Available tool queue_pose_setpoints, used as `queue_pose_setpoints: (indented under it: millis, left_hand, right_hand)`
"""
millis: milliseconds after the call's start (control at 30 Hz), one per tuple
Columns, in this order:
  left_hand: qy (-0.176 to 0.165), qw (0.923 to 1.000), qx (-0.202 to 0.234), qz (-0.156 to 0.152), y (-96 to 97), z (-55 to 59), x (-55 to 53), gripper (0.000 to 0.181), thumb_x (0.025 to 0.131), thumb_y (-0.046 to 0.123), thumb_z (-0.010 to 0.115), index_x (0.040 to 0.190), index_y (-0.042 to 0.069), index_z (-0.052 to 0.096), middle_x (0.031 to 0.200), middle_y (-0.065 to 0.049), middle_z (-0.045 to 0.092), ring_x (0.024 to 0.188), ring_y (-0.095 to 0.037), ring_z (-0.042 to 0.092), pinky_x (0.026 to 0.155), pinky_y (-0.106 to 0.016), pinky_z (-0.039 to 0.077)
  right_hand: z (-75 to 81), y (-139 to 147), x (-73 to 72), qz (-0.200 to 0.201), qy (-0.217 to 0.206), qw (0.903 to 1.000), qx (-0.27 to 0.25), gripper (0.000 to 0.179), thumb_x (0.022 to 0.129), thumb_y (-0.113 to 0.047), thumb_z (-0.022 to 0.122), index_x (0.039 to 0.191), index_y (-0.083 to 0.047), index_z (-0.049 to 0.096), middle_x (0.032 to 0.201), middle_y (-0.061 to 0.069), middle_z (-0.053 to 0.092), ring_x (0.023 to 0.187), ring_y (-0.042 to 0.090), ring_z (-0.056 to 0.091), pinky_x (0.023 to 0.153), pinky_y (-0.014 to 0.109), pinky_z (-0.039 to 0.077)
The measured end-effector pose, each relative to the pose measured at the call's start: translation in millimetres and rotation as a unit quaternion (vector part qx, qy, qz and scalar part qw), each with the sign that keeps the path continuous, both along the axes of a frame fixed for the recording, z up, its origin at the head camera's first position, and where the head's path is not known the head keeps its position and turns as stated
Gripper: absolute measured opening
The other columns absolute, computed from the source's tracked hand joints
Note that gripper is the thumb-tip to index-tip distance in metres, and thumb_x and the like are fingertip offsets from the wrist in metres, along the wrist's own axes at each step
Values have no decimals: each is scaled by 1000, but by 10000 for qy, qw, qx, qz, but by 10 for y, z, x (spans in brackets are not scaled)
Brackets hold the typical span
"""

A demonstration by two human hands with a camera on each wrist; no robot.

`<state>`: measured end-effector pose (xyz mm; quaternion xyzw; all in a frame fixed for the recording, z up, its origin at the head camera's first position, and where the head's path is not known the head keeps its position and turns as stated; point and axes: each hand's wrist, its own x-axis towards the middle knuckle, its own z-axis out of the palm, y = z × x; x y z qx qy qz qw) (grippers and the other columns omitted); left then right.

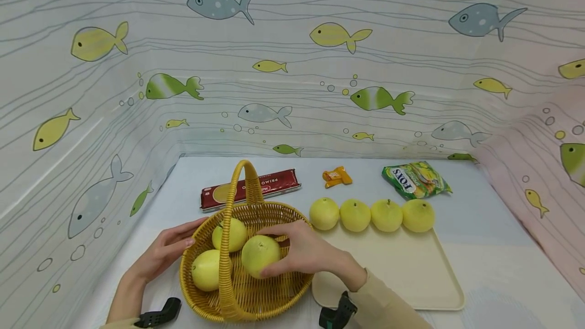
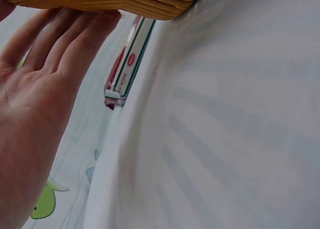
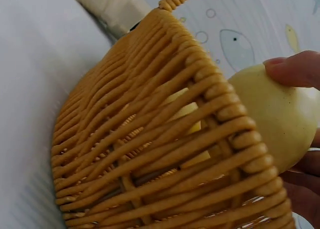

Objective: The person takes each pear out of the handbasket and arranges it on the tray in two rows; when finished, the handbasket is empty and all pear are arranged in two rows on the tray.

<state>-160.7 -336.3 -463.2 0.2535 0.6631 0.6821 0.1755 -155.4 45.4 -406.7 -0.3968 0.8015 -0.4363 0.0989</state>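
Note:
My right hand [image 1: 303,250] grips a round yellow pear [image 1: 260,256] from its right side, inside the upper part of a woven basket [image 1: 292,288] with a tall arched handle. In the right wrist view, the pear [image 3: 280,119] shows beyond the basket's rim, with a thumb on top and fingers beneath. Two more pears, one farther back [image 1: 230,235] and one nearer [image 1: 206,270], lie in the basket's left half, partly behind the handle. With fingers extended, my left hand [image 1: 162,248] touches the basket's left outer side; those fingers [image 2: 82,49] meet the wicker in the left wrist view.
A beige tray [image 1: 397,273] lies right of the basket, with several pears [image 1: 355,215] in a row along its back edge. Behind are a red biscuit pack [image 1: 279,182], a small orange packet [image 1: 337,176] and a green FOX'S bag [image 1: 417,179]. Fish-patterned walls enclose the table.

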Motion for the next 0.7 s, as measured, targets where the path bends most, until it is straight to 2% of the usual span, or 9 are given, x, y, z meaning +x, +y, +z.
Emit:
queue_pose_setpoints:
  millis: [133,333,600,700]
  left_hand:
    - [-72,9999,-71,84,-9,-13,0,51,101,-8,35,152,-10,29,151,5,50,138,-3,45,107,-19,41]
    - [-38,10000,-29,-7,-15,-19,-5,51,101,-9,34,152,-10,28,152,4,49,138,-4,45,108,-19,40]
    - [-62,9999,-69,60,-3,1,7,51,101,-8,35,152,-10,29,152,4,50,138,-4,45,107,-19,41]
    - [16,10000,-25,-30,-3,10,6,51,101,-8,34,152,-11,28,153,3,48,139,-5,44,108,-18,41]
  right_hand:
    - [46,39,-6,-70,-83,9999,-101,60,74,-38,87,129,-23,67,115,-11,70,97,2,61,82,21,52]
    - [122,101,-7,-170,-141,9997,-134,62,73,-38,87,130,-22,66,116,-11,69,99,4,60,84,23,53]
    - [202,197,-23,-244,-143,9993,-257,61,75,-40,86,131,-22,65,113,-11,70,96,5,62,82,24,54]
    - [238,243,-27,-320,-130,9989,-326,62,75,-39,86,131,-21,66,113,-9,71,97,5,64,83,24,55]
